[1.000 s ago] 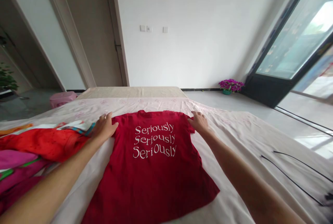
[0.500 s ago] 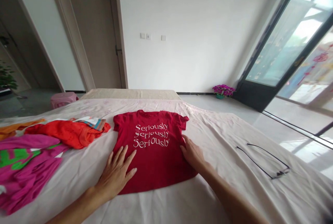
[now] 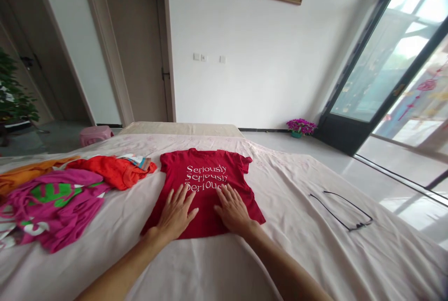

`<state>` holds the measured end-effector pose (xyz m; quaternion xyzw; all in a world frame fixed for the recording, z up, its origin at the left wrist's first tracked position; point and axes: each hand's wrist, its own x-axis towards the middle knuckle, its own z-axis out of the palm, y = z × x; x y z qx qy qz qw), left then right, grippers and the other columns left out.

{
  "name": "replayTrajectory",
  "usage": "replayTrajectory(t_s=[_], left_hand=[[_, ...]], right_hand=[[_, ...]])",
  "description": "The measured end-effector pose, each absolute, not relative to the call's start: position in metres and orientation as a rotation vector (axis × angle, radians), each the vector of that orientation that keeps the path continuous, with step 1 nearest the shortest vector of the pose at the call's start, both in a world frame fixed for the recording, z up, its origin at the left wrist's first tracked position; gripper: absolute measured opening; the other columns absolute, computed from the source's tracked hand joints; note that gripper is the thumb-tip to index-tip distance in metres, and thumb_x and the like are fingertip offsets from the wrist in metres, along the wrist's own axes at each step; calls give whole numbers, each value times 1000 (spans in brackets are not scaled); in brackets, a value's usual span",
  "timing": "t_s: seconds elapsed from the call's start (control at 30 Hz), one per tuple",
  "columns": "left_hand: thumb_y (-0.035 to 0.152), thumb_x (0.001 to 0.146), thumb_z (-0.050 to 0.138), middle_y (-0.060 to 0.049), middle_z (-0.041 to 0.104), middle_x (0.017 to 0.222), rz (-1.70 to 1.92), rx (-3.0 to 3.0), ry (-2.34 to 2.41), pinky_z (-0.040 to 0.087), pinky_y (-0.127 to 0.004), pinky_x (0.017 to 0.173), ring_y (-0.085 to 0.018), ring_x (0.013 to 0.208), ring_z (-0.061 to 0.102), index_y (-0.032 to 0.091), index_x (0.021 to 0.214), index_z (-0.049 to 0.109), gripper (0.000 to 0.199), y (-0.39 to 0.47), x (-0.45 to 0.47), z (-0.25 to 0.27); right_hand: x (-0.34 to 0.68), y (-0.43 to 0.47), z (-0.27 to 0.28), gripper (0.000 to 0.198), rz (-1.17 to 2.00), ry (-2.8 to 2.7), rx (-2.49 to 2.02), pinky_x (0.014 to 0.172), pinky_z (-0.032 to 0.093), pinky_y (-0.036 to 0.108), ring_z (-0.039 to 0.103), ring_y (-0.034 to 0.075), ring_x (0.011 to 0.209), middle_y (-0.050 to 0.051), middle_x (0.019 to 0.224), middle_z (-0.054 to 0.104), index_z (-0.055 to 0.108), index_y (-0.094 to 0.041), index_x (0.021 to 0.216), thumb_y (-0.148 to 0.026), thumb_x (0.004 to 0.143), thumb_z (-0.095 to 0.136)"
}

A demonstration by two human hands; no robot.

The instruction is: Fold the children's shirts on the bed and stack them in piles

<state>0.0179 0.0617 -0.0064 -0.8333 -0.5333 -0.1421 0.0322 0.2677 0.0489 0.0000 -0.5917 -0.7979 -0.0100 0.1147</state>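
A dark red T-shirt (image 3: pixel 206 210) with white "Seriously" lettering lies face up and spread out on a pale bedsheet (image 3: pixel 210 268). Its neck points away from me. On the shirt's lower left part rests my left hand (image 3: pixel 177 212), palm down with fingers spread. My right hand (image 3: pixel 233 207) lies flat on the lower right part, fingers apart, its fingertips covering the end of the lowest printed word. Neither hand grips the cloth.
To the left lie crumpled clothes: a magenta garment (image 3: pixel 75 217) with green print, a red one (image 3: pixel 119 172) and an orange one (image 3: pixel 35 172). Eyeglasses (image 3: pixel 350 221) sit unfolded on the right. Beyond the far edge stands a pink stool (image 3: pixel 95 136).
My right hand has moved from the shirt's right edge inward onto its front. My left hand has shifted slightly inward. The view has tilted up a little.
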Motion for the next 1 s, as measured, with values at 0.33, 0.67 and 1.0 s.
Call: replayTrajectory(t_s=[0.33, 0.67, 1.0], left_hand=[[56, 92, 41, -14, 29, 157, -366, -2502, -1755, 19, -51, 117, -32, 146, 25, 26, 149, 38, 65, 48, -5, -25], [55, 92, 43, -14, 34, 156, -403, -2444, -1742, 18, -50, 117, -31, 144, 29, 27, 148, 40, 63, 44, 0, -27], [55, 91, 44, -12, 37, 155, -483, -2474, -1730, 17, -48, 117, -29, 144, 30, 27, 145, 45, 61, 48, -2, -33]], right_hand=[[342, 60, -26, 54, 94, -1973, -1651, 116, 30, 41, 38, 25, 139, 12, 150, 43, 49, -16, 141, -37, 92, 48], [358, 61, -37, 69, 266, -1442, -1377, 76, 55, 30, 64, 19, 97, 8, 118, 60, 62, -20, 123, -9, 59, 40], [362, 59, -38, 75, 604, -1170, -1253, 71, 54, 31, 65, 23, 99, 13, 125, 60, 48, -20, 136, -16, 61, 55]])
